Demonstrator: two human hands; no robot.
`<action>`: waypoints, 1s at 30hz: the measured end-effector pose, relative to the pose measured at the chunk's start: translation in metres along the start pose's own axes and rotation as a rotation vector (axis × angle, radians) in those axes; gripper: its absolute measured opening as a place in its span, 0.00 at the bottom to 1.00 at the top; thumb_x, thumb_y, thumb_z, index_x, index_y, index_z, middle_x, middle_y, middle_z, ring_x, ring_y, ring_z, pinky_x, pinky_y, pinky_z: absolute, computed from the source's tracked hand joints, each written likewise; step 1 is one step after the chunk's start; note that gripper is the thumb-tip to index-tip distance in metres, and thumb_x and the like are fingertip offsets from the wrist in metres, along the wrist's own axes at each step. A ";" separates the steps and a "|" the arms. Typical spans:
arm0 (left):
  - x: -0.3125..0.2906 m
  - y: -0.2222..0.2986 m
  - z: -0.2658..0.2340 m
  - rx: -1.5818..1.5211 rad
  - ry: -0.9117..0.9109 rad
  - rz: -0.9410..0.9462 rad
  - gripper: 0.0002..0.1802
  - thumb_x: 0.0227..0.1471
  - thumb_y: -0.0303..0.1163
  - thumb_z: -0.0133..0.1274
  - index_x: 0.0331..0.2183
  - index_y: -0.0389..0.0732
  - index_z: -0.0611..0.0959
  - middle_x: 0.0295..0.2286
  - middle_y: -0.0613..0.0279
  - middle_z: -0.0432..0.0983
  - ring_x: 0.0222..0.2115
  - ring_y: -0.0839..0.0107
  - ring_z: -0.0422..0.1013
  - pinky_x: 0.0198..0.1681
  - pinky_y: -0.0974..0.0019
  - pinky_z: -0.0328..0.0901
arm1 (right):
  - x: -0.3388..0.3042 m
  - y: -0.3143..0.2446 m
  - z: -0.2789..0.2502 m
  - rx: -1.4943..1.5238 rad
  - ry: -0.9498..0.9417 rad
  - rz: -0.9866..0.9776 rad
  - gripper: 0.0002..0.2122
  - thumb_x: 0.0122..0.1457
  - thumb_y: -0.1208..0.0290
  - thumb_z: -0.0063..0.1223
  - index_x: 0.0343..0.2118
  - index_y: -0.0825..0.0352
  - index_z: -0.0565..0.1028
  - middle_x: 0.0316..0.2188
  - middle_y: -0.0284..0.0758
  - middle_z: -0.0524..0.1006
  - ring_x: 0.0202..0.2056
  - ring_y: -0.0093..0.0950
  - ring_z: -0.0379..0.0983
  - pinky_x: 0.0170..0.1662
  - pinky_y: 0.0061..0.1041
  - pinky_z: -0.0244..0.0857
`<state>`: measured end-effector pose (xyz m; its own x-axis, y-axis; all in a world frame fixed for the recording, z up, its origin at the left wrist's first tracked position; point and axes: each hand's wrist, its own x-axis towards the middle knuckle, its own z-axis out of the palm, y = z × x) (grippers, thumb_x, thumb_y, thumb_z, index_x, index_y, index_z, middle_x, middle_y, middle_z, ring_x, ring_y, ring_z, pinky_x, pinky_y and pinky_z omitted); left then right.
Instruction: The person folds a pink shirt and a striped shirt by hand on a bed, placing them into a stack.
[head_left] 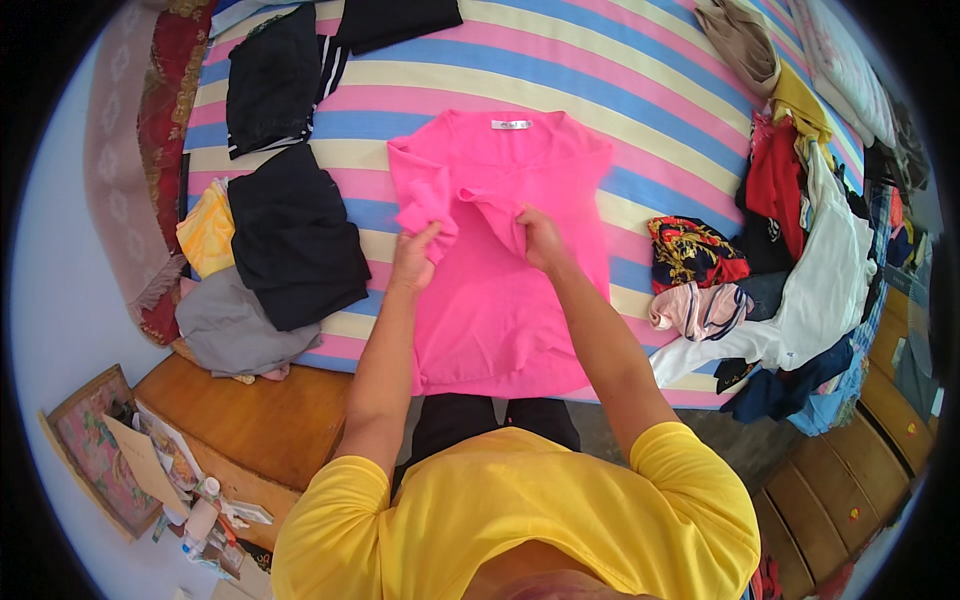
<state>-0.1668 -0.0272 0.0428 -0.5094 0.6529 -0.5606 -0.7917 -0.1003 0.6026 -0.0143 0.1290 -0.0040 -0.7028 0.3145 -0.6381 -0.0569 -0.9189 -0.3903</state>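
A bright pink long-sleeved top lies spread on the striped bed sheet, its neckline with a white label pointing away from me. My left hand is closed on the cuff end of the left sleeve, which is bent down over the top's left side. With its fingers pinched, my right hand grips a raised edge of pink cloth near the middle of the top, probably part of the other sleeve. The fabric between the two hands is lifted in a loose fold.
Folded black garments lie on the left, beside a yellow-and-white cloth and a grey garment. A mixed heap of clothes, with a white garment, fills the right. A wooden cabinet stands at the lower left, drawers at the lower right.
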 end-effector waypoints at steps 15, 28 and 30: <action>-0.029 -0.079 0.033 1.163 -0.519 0.109 0.18 0.41 0.26 0.54 0.39 0.39 0.77 0.53 0.56 0.55 0.51 0.65 0.58 0.51 0.65 0.57 | -0.056 0.005 -0.004 -0.138 0.328 -0.042 0.06 0.49 0.76 0.52 0.32 0.62 0.72 0.26 0.28 0.73 0.26 0.19 0.68 0.27 0.18 0.62; 0.049 -0.021 0.059 2.121 -0.651 0.754 0.23 0.36 0.24 0.51 0.40 0.49 0.76 0.43 0.59 0.67 0.49 0.57 0.59 0.50 0.47 0.54 | -0.090 0.023 -0.011 -1.422 0.083 -0.741 0.04 0.41 0.79 0.49 0.22 0.64 0.72 0.29 0.32 0.73 0.31 0.31 0.69 0.32 0.28 0.61; 0.058 -0.016 0.054 2.182 -0.718 0.679 0.23 0.35 0.24 0.52 0.39 0.49 0.76 0.39 0.59 0.68 0.47 0.58 0.61 0.50 0.47 0.53 | -0.104 0.024 0.002 -1.692 0.207 -0.867 0.04 0.40 0.75 0.51 0.23 0.62 0.72 0.32 0.35 0.72 0.35 0.36 0.67 0.36 0.33 0.59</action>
<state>-0.1649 0.0526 0.0312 0.0835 0.9773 -0.1945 0.9560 -0.0235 0.2926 0.0562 0.0737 0.0540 -0.7748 0.6302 0.0511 0.4457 0.6017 -0.6628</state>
